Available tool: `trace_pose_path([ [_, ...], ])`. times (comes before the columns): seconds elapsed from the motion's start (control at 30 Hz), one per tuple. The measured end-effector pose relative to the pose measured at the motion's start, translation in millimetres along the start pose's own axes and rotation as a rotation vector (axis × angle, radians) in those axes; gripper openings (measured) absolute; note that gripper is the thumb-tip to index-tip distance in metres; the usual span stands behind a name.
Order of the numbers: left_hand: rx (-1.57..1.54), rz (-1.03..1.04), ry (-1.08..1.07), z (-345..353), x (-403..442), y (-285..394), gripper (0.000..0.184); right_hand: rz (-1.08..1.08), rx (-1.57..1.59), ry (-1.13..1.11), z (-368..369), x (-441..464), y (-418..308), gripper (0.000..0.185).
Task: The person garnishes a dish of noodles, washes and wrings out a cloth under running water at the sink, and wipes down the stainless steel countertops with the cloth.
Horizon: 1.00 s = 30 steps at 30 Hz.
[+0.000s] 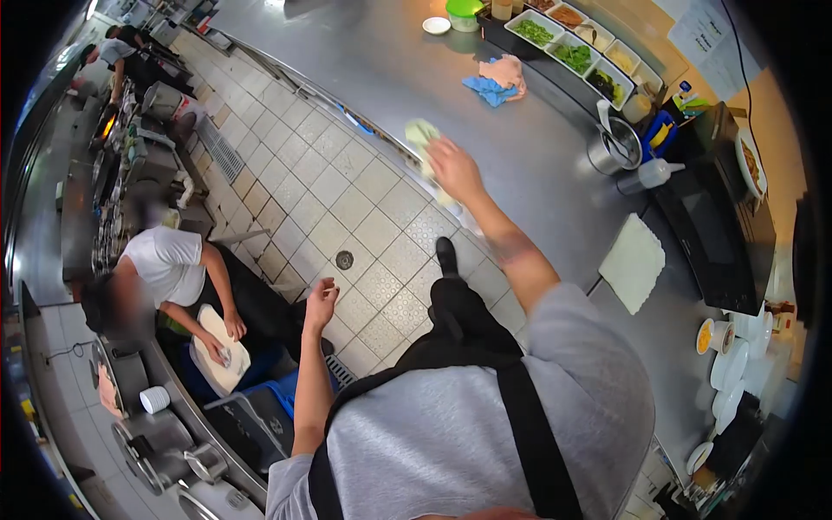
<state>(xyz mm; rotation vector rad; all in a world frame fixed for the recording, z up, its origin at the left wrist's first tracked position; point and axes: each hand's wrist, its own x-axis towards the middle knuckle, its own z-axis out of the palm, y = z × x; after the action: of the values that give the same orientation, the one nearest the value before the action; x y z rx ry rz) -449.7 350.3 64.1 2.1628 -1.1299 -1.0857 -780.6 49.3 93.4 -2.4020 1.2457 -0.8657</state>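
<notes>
My right hand [454, 166] is closed on a pale yellow-green cloth [422, 133] at the edge of the steel counter [537, 165]. Part of the cloth hangs over that edge. Away from the counter, my left hand [321, 305] is raised above the tiled floor with its fingers curled in. Whether anything small sits between those fingers is too unclear to tell. Farther along the counter lie a crumpled blue cloth [490, 91] and a pinkish cloth [505, 73], touching each other.
Food trays [574, 54] line the counter's back, near a metal pot [614, 149], a squeeze bottle [650, 176] and a black microwave [715, 225]. A white cloth [633, 263] lies closer. At left, a co-worker [173, 269] bends over a white board-like item [223, 362].
</notes>
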Motion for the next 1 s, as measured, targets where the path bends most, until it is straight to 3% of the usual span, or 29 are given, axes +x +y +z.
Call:
trace_pose_path([
  [0.07, 0.009, 0.039, -0.003, -5.8, 24.3, -35.1, 0.035, 0.038, -0.053, 0.185, -26.8, -45.7, -1.9, 0.026],
  [0.13, 0.038, -0.047, -0.003, -10.7, 26.7, -58.1, 0.027, 0.331, 0.024, 0.304, -48.0, -88.1, 21.8, 0.026],
  [0.17, 0.111, -0.005, 0.029, -10.0, 35.3, -116.2, 0.036, 0.478, -0.106, 0.347, -65.9, -99.8, 37.8, 0.028],
  [0.2, 0.095, -0.115, 0.038, -12.4, 25.4, -131.4, 0.034, 0.368, -0.318, 0.457, -71.4, -114.7, 72.3, 0.033],
  [0.23, 0.545, 0.159, 0.118, 0.5, 27.4, -215.0, 0.033, 0.413, -0.471, 0.439, -91.6, -111.9, 85.3, 0.037],
  [0.27, 0.516, 0.035, 0.085, -5.5, 19.0, -223.4, 0.032, 0.570, -0.569, 0.432, -105.6, -93.0, 95.0, 0.039],
  [0.3, 0.468, -0.120, 0.020, -10.4, 14.3, -216.7, 0.032, 0.727, -0.670, 0.421, -111.3, -71.4, 101.8, 0.040],
  [0.4, 0.370, -0.346, -0.116, -18.2, 21.7, -204.1, 0.031, 0.784, -0.736, 0.375, -90.4, -30.8, 109.3, 0.044],
  [0.53, 0.262, -0.354, -0.210, -29.8, 74.7, -167.4, 0.031, 0.324, -0.342, 0.108, -16.6, 9.2, 41.2, 0.049],
  [0.6, 0.193, -0.305, -0.231, -33.0, 114.9, -149.3, 0.030, 0.210, -0.249, -0.018, 8.9, 60.7, 10.9, 0.054],
  [0.67, 0.130, -0.213, -0.269, -33.1, 153.4, -143.0, 0.030, 0.299, -0.291, -0.014, 26.8, 124.3, 18.7, 0.053],
  [0.73, 0.016, -0.203, -0.250, -35.6, 180.2, -132.2, 0.030, 0.564, -0.525, 0.115, 30.2, 185.7, 56.7, 0.058],
  [0.83, -0.445, -0.429, -0.058, -90.1, 222.1, -27.2, 0.032, 0.814, -0.718, 0.324, 29.0, 250.6, 136.3, 0.057],
  [0.87, -0.438, -0.425, -0.074, -98.8, 236.9, -38.0, 0.032, 0.802, -0.732, 0.344, 27.3, 262.0, 155.9, 0.056],
  [0.93, -0.325, -0.228, -0.055, -118.7, 262.7, -65.1, 0.032, 0.817, -0.765, 0.371, 29.0, 274.6, 162.2, 0.053],
  [1.0, 0.037, -0.145, -0.176, -151.1, 280.2, -63.6, 0.032, 0.833, -0.797, 0.403, 37.5, 277.3, 160.2, 0.049],
])
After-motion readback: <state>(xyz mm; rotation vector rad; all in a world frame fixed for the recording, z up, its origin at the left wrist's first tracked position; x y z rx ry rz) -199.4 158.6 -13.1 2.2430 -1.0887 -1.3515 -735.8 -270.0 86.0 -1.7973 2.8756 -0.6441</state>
